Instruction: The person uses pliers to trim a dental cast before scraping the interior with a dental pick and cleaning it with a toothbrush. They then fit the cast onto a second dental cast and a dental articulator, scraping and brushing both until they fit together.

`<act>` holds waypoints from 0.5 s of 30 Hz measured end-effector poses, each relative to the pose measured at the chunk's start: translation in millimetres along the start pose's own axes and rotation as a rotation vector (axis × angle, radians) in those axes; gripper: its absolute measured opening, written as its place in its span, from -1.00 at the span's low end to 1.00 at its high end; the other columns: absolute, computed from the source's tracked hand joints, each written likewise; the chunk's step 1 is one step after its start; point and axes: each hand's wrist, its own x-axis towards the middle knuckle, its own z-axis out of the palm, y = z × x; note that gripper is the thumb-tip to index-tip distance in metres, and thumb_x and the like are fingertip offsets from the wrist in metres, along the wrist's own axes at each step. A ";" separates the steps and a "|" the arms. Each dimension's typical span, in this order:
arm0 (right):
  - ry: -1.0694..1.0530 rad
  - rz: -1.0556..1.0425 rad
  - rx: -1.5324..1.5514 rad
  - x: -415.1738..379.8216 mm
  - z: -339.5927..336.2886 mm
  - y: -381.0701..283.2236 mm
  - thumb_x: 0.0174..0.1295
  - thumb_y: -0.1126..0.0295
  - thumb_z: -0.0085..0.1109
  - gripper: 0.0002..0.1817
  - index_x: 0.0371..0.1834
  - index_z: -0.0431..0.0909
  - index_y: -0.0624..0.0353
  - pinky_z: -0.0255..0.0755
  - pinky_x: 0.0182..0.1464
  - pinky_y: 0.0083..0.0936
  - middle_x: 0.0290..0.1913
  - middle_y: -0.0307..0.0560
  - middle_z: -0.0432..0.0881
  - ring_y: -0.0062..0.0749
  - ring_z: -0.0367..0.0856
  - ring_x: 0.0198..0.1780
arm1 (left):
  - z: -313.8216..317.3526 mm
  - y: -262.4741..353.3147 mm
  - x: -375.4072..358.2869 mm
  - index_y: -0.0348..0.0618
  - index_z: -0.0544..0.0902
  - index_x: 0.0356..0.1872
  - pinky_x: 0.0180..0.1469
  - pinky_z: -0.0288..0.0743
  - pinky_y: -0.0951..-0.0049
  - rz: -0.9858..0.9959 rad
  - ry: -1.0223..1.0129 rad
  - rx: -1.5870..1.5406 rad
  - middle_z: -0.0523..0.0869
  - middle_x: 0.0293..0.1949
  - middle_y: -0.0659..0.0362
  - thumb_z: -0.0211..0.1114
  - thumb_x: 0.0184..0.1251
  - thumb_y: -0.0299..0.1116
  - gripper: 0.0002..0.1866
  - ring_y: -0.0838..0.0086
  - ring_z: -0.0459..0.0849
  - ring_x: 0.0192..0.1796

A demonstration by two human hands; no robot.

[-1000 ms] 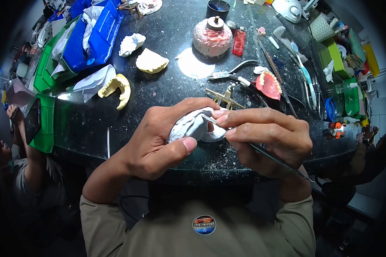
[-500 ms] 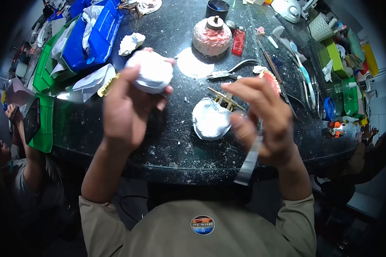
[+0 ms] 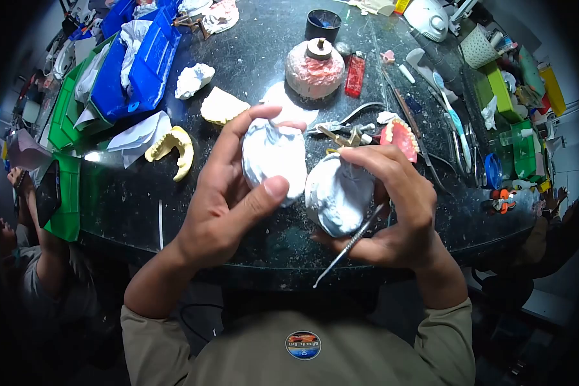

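Observation:
My left hand [image 3: 215,222] holds a white plaster cast [image 3: 273,157], fingers behind it and thumb across its lower front. A second white plaster cast [image 3: 334,196] is gripped in my right hand [image 3: 408,209], between fingers above and thumb below. Its rounded surface is tilted up, and a brass-coloured hinged frame [image 3: 344,138] shows just behind it. A thin metal hand instrument [image 3: 342,255] is also tucked in my right hand, its tip pointing down towards me. The two casts are side by side, edges close together.
Yellowish dental models [image 3: 180,154] lie left, near blue bins [image 3: 145,71]. A pink-and-white burner jar [image 3: 314,74], a red lighter [image 3: 354,76] and pliers [image 3: 350,119] are beyond my hands. Pink dentures [image 3: 400,140] and long tools [image 3: 457,106] lie right. Other people are at both sides.
My left hand has brought its cast right and closer to me, uncovering a yellowish block. My right hand has taken hold of the second cast, and the metal instrument has turned in its grasp.

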 end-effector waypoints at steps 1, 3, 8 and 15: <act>0.023 0.002 0.020 0.3 -1.0 0.4 -0.22 0.23 0.58 -0.25 0.06 0.49 0.36 0.62 -0.18 -0.37 -0.12 0.13 0.64 -0.12 0.71 -0.15 | 1.0 0.6 -0.1 -0.27 0.03 0.44 0.38 0.27 0.25 -0.011 -0.011 -0.010 0.34 0.35 -0.20 0.22 0.36 -0.24 -0.24 0.25 0.42 0.35; 0.030 0.014 0.032 1.7 -2.4 -0.4 -0.25 0.23 0.61 -0.24 0.05 0.50 0.38 0.63 -0.20 -0.37 -0.15 0.13 0.64 -0.13 0.71 -0.18 | 2.7 1.4 -2.5 -0.28 0.02 0.45 0.38 0.27 0.25 -0.036 -0.027 -0.029 0.34 0.35 -0.21 0.24 0.35 -0.23 -0.22 0.24 0.42 0.35; 0.018 0.008 0.012 2.8 -8.8 -3.0 -0.27 0.20 0.64 -0.21 0.02 0.50 0.42 0.64 -0.24 -0.36 -0.19 0.15 0.65 -0.14 0.71 -0.22 | 8.0 5.4 -3.6 -0.30 0.02 0.44 0.37 0.30 0.25 -0.124 -0.013 -0.097 0.36 0.34 -0.23 0.30 0.30 -0.18 -0.16 0.21 0.44 0.35; 0.010 0.014 0.003 3.5 -11.7 -5.0 -0.28 0.13 0.66 -0.19 0.01 0.50 0.44 0.66 -0.27 -0.38 -0.22 0.17 0.66 -0.15 0.71 -0.26 | 10.2 7.3 -4.9 -0.30 0.03 0.44 0.37 0.30 0.24 -0.180 -0.011 -0.104 0.36 0.33 -0.25 0.32 0.28 -0.15 -0.14 0.21 0.44 0.35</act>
